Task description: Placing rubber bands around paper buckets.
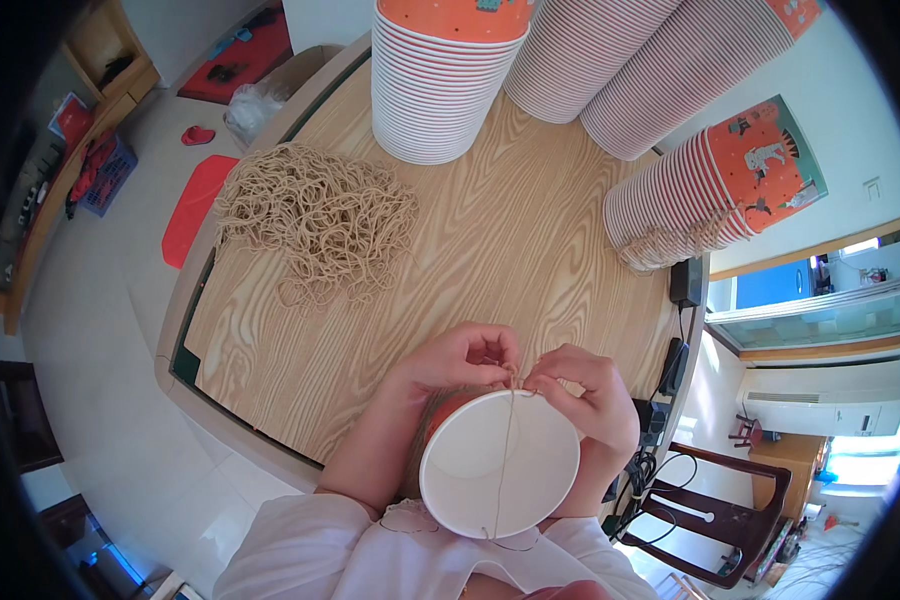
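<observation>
Tilted against my lap is a white-lined paper bucket point(460, 455), its open mouth facing up. A thin beige string point(505, 455) crosses the mouth from the far rim to the near rim. At the far rim, my left hand point(475, 355) pinches the string with bent fingers. Just to its right, my right hand point(592, 392) also pinches the string, thumb and forefinger closed by the rim. The fingers partly hide the spot where the string meets the rim. A tangled heap of beige string point(320, 220) lies on the left of the table.
The wood-grain table point(510, 250) holds tall stacks of paper buckets point(440, 100) at the back. A shorter bucket stack point(660, 190) with string loops leans at the right. Black power adapters point(685, 285) and cables run along the right edge, near a dark wooden chair point(715, 515).
</observation>
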Tool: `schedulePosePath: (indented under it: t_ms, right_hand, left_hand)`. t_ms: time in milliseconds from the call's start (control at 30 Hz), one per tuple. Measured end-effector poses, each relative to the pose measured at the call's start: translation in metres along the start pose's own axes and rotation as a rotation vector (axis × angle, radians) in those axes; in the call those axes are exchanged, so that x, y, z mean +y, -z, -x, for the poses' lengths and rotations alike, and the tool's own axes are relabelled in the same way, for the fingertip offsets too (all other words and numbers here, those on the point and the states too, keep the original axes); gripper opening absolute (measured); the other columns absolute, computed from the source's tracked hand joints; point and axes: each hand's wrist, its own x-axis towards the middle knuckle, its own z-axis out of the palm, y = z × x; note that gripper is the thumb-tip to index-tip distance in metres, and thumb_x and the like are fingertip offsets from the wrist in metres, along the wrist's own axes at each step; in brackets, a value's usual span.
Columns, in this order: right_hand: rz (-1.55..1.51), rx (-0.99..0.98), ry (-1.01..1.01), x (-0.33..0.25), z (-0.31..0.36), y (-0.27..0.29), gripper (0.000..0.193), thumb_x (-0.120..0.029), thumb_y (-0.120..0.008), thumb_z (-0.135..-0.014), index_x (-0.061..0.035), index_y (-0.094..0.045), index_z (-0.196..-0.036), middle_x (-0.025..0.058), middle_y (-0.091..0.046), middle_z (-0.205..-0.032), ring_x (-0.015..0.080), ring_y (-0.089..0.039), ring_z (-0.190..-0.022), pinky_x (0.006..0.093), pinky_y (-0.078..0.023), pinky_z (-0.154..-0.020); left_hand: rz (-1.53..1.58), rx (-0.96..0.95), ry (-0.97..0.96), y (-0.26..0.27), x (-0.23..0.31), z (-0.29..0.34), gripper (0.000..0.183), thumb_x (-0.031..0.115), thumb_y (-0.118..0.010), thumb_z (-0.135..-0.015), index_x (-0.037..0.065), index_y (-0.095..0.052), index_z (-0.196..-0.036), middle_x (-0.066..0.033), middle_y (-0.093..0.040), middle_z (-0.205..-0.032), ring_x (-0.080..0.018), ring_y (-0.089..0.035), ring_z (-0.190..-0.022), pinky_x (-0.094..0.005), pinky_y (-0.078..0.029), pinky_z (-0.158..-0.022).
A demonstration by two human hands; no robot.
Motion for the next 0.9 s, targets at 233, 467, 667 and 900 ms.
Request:
schedulePosePath:
  t_ms: [233,467,667,900]
  right_hand:
    - [-0.049,0.047,-0.048,0.0023,-0.0037,-0.0031,0.010,-0.005,-0.061,-0.082,0.0005,-0.068,-0.087,0.0138,-0.066,-0.083,0.0238,-0.064,-0.079,0.0298,-0.049,-0.070]
    - [-0.086,-0.002,-0.043,0.0032,-0.0044,-0.0028,0.011,-0.005,-0.061,-0.084,0.0005,-0.068,-0.091,0.0138,-0.066,-0.085,0.0226,-0.064,-0.080,0.0293,-0.048,-0.071]
    - [-0.098,0.061,-0.104,0.0039,-0.0043,-0.0047,0.011,-0.005,-0.061,-0.084,0.0012,-0.068,-0.091,0.0131,-0.066,-0.085,0.0221,-0.063,-0.081,0.0293,-0.048,-0.072]
    - [-0.059,0.080,-0.086,0.0010,-0.0038,-0.0043,0.011,-0.004,-0.061,-0.083,0.0008,-0.068,-0.091,0.0127,-0.066,-0.084,0.0226,-0.063,-0.080,0.0297,-0.048,-0.071]
  left_hand:
    - [-0.054,0.038,-0.008,0.0004,0.0009,-0.0009,0.011,0.002,-0.063,-0.082,0.004,-0.057,-0.091,-0.0025,-0.062,-0.087,-0.0090,-0.059,-0.083,-0.0231,-0.047,-0.074]
    - [-0.041,0.070,-0.058,-0.0023,-0.0003,-0.0046,0.017,0.001,-0.064,-0.083,0.003,-0.057,-0.098,-0.0023,-0.062,-0.091,-0.0084,-0.059,-0.085,-0.0226,-0.047,-0.077]
    - [-0.032,0.086,-0.037,-0.0041,-0.0008,-0.0046,0.019,0.005,-0.064,-0.084,0.004,-0.056,-0.102,-0.0020,-0.061,-0.090,-0.0079,-0.059,-0.083,-0.0224,-0.047,-0.075]
    - [0.054,0.111,-0.028,-0.0005,0.0021,-0.0017,0.014,0.012,-0.063,-0.086,0.005,-0.055,-0.096,-0.0019,-0.062,-0.084,-0.0076,-0.059,-0.076,-0.0225,-0.049,-0.069]
